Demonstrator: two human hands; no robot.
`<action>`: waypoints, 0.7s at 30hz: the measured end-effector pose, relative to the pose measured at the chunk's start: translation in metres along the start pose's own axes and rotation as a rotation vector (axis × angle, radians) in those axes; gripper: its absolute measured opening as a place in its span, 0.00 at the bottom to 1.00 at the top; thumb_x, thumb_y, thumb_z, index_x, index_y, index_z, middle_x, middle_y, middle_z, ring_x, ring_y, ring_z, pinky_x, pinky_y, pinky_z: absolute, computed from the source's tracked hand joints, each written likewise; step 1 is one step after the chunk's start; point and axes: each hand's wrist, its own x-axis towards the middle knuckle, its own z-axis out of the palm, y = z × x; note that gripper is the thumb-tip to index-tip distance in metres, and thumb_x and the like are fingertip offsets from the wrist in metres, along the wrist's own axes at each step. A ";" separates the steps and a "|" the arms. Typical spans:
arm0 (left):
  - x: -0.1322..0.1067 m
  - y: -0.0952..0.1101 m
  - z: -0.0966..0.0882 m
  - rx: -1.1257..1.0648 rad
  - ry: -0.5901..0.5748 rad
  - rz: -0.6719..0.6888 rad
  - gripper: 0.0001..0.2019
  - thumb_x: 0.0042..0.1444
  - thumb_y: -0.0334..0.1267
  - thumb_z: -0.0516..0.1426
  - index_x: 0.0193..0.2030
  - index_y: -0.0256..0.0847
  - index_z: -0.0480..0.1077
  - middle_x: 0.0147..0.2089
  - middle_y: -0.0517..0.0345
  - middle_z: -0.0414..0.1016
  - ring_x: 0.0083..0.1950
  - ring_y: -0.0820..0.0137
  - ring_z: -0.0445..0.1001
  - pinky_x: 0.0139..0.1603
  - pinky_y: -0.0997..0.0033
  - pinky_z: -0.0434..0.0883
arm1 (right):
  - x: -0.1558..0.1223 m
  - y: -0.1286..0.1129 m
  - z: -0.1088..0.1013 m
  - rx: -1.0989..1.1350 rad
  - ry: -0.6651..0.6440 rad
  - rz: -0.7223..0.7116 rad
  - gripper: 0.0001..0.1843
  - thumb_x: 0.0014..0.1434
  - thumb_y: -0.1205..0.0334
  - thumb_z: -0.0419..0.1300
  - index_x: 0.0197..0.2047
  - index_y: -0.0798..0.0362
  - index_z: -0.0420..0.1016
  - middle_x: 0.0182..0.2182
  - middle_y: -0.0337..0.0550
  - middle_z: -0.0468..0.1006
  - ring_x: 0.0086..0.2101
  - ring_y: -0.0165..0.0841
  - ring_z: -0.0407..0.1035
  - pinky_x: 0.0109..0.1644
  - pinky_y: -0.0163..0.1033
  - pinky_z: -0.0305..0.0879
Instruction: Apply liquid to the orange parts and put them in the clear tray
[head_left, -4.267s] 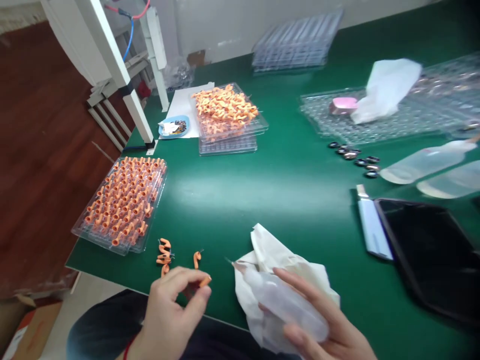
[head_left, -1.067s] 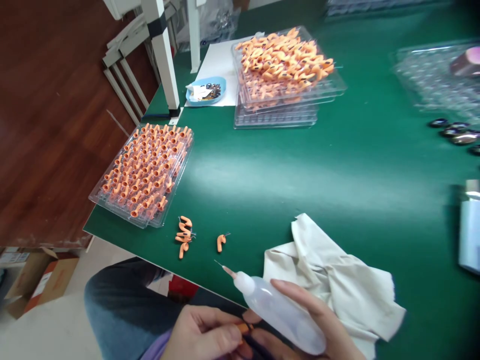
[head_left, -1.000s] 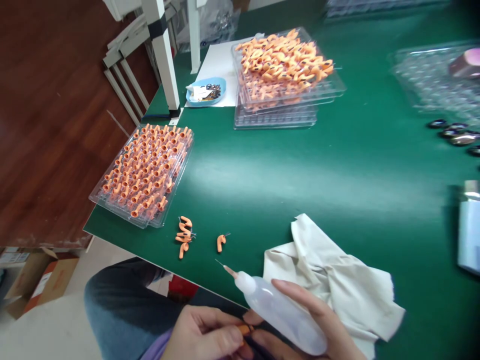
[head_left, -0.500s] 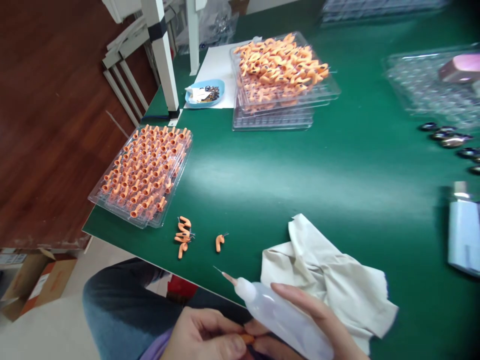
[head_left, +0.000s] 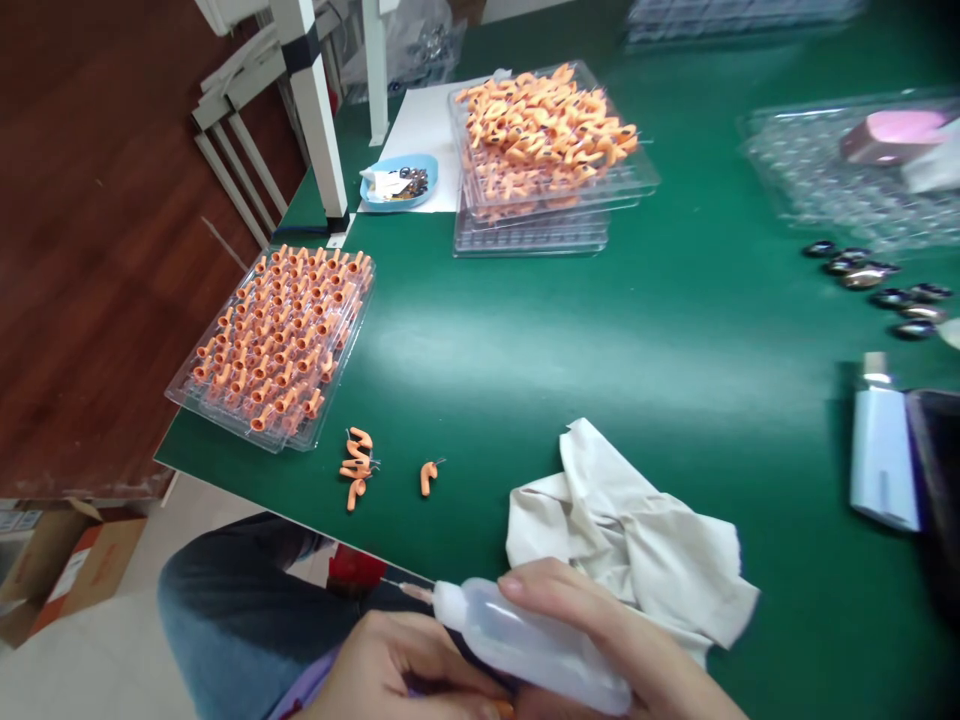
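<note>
Right hand (head_left: 637,660) wraps around a translucent soft plastic squeeze bottle (head_left: 525,645), fingers curled along its barrel, with the bottle's thin metal needle tip (head_left: 409,588) pointing left, just off the near edge of the green-topped desk (head_left: 600,340). Left hand (head_left: 390,675), low at the bottom of the view and below the desk edge, is closed with its fingers pinched on a small orange piece (head_left: 502,708) that barely shows at the frame's bottom, right under the bottle's nozzle. Behind the right hand, a crumpled off-white cloth (head_left: 630,530) lies on the desk close to the near edge, its folds soft and uneven. To the left of it, a single curved orange plastic part (head_left: 428,476) and a small cluster of similar orange parts (head_left: 355,467) lie loose on the smooth green surface, near the edge. At the desk's left corner a clear blister tray filled with rows of orange parts (head_left: 277,340) reaches almost to both edges. Farther back stand stacked clear trays heaped with orange parts (head_left: 544,145), beside a shallow blue dish (head_left: 397,182) on white paper. A broad stretch of bare green surface lies between the cloth and those trays. At right, a white rectangular device (head_left: 883,450) lies flat.
</note>
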 end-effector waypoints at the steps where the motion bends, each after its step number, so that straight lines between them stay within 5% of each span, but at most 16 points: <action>1: 0.001 0.002 0.000 0.013 -0.013 0.017 0.14 0.51 0.48 0.67 0.35 0.39 0.85 0.31 0.49 0.81 0.34 0.64 0.74 0.40 0.69 0.69 | 0.001 0.001 -0.004 0.011 -0.071 0.005 0.29 0.64 0.65 0.62 0.63 0.32 0.62 0.43 0.40 0.74 0.40 0.31 0.75 0.45 0.31 0.74; 4: 0.004 0.004 0.000 0.056 -0.040 0.073 0.10 0.50 0.42 0.66 0.35 0.38 0.85 0.26 0.52 0.79 0.29 0.68 0.70 0.35 0.71 0.67 | 0.002 0.004 -0.010 0.013 -0.179 -0.024 0.39 0.58 0.78 0.62 0.65 0.34 0.61 0.45 0.39 0.73 0.42 0.30 0.74 0.47 0.29 0.72; 7: 0.005 -0.001 -0.001 0.102 -0.040 0.090 0.08 0.50 0.38 0.66 0.35 0.39 0.85 0.27 0.53 0.81 0.30 0.69 0.71 0.37 0.72 0.67 | -0.001 0.007 -0.011 -0.047 -0.132 -0.086 0.33 0.59 0.70 0.65 0.64 0.37 0.63 0.45 0.39 0.75 0.41 0.30 0.75 0.44 0.26 0.72; 11: 0.007 -0.012 -0.005 -0.046 0.086 0.005 0.11 0.50 0.45 0.69 0.37 0.42 0.85 0.33 0.52 0.83 0.29 0.72 0.74 0.33 0.75 0.69 | -0.012 0.009 -0.019 -0.319 0.071 0.042 0.29 0.60 0.54 0.67 0.63 0.37 0.64 0.47 0.38 0.80 0.40 0.32 0.79 0.41 0.25 0.75; 16: 0.011 -0.017 -0.004 -0.310 0.314 -0.099 0.18 0.42 0.51 0.73 0.34 0.38 0.84 0.28 0.51 0.83 0.27 0.74 0.76 0.30 0.78 0.71 | -0.015 0.013 -0.025 -0.602 0.466 0.038 0.14 0.65 0.49 0.60 0.50 0.44 0.70 0.36 0.38 0.83 0.31 0.31 0.80 0.33 0.22 0.74; 21: 0.015 -0.011 0.001 -0.336 0.373 -0.091 0.19 0.39 0.50 0.74 0.31 0.36 0.83 0.26 0.51 0.82 0.25 0.74 0.76 0.27 0.79 0.71 | -0.016 0.031 -0.014 -0.638 0.364 -0.017 0.15 0.64 0.58 0.59 0.53 0.48 0.65 0.41 0.46 0.81 0.38 0.37 0.80 0.41 0.34 0.77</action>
